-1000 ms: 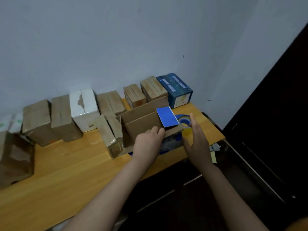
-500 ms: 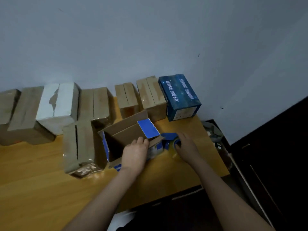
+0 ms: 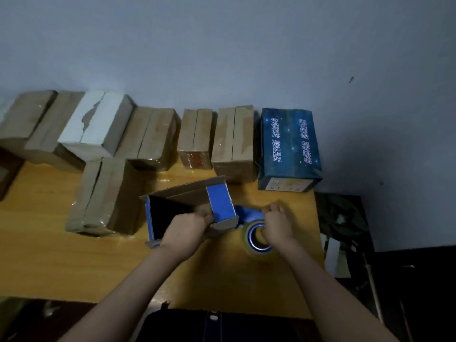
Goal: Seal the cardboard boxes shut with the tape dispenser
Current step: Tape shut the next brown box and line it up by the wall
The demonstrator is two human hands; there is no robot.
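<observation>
Head view: my left hand [image 3: 187, 233] grips open box [image 3: 177, 195] flap; right hand [image 3: 277, 224] curls round tape dispenser [image 3: 256, 241], near right edge of worktop [image 3: 49, 262]; wide wood leftward.

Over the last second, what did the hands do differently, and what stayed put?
The right hand, open beside the open box a second ago, reached down and took hold of the tape dispenser. The left hand kept holding the box's flap; the closed boxes behind stayed put.
</observation>
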